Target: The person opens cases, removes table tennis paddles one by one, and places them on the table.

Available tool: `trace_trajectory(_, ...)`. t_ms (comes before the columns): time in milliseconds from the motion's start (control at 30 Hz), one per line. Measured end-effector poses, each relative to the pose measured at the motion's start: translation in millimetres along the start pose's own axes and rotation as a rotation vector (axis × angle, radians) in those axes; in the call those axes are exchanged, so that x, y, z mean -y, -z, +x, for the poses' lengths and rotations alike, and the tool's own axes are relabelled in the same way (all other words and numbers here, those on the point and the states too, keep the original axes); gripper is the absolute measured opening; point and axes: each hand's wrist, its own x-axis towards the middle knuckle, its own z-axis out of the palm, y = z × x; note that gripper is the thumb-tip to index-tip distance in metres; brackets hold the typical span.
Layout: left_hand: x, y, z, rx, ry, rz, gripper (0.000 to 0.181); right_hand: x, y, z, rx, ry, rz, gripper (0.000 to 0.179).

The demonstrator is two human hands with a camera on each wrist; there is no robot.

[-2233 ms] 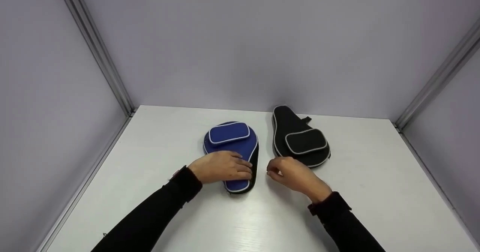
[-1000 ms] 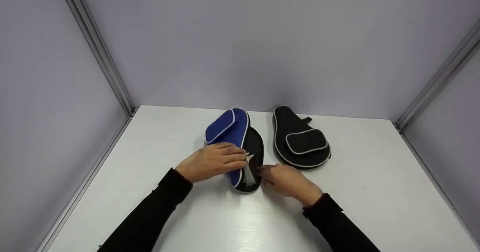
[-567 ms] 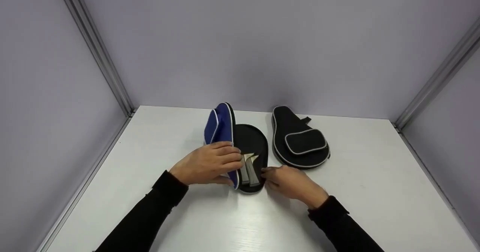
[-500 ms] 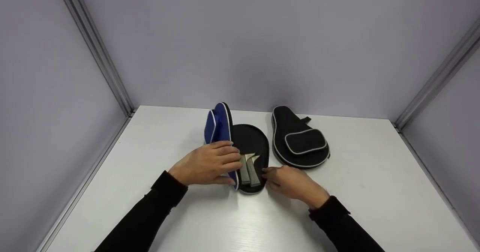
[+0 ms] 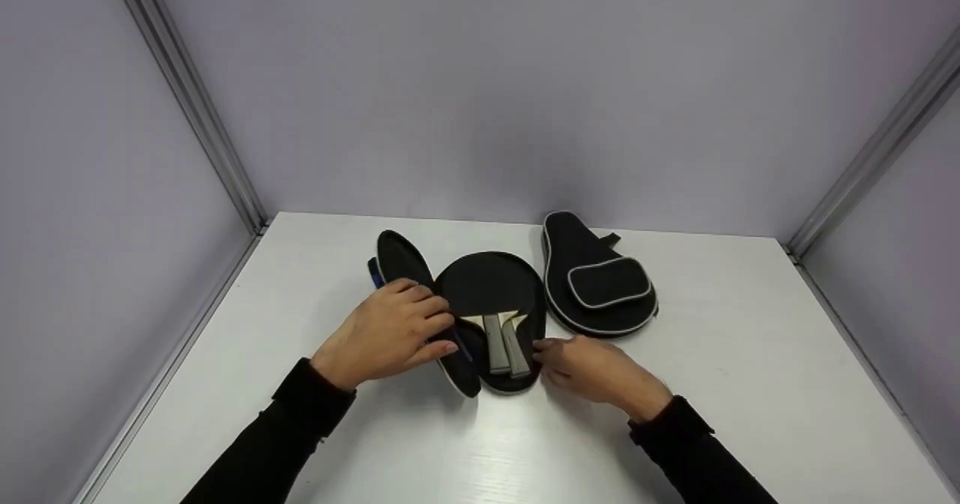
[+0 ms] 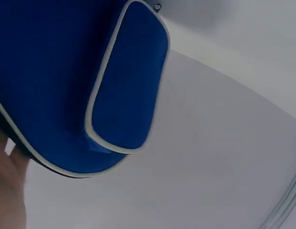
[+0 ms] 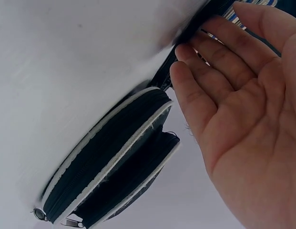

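In the head view a paddle case [image 5: 531, 294] lies spread apart on the white table, its blue lid [image 6: 43, 71] tilted up on the left. My left hand [image 5: 390, 331] holds this lid, with fingers across its black inner side. Two table tennis paddles [image 5: 498, 343] lie in the case, grey handles toward me and pale wood at their shoulders; their dark faces blend into the black lining. My right hand [image 5: 600, 373] touches the case's right edge beside the handles. In the right wrist view its fingers [image 7: 195, 102] are nearly straight.
A black paddle case [image 5: 581, 253] with white piping and a front pocket lies zipped just right of the blue one. Pale walls [image 5: 495, 99] enclose the white table [image 5: 720, 429] at the back and both sides.
My left hand has swung the blue lid from flat, up and over to the left, baring the paddle handles. My right hand moved in to the case's right edge. The black case stayed put.
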Motion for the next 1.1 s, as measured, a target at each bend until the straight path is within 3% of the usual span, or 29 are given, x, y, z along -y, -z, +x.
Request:
trace_trajectory(200,-2.4,5.2,-14.1,0.248,0.201,-0.160,0.057,0,1,-3.4,0.006,0.011,-0.020,0.028)
trace_trajectory(333,-2.8,4.1,-21.6,0.420,0.303,-0.307,0.066,0,1,-5.4,0.016,0.024,-0.017,0.030)
trace_trajectory(533,-3.9,-9.2,-32.4,0.534,0.389,-0.485,0.084,1,0,-7.4,0.025,0.027,-0.009,0.031)
trace_trajectory(667,-6.7,-18.2,-36.5,0.536,0.375,-0.486,0.090,2,0,-8.2,0.018,0.031,-0.005,0.031)
trace_trajectory(800,-8.7,-19.7,-35.0,0.523,0.341,-0.428,0.090,2,1,-9.2,-0.011,0.041,-0.020,0.027)
trace_trajectory(1100,-19.2,-10.8,-15.9,0.490,0.144,-0.225,0.090,0,0,-11.2,-0.043,0.057,-0.068,0.026)
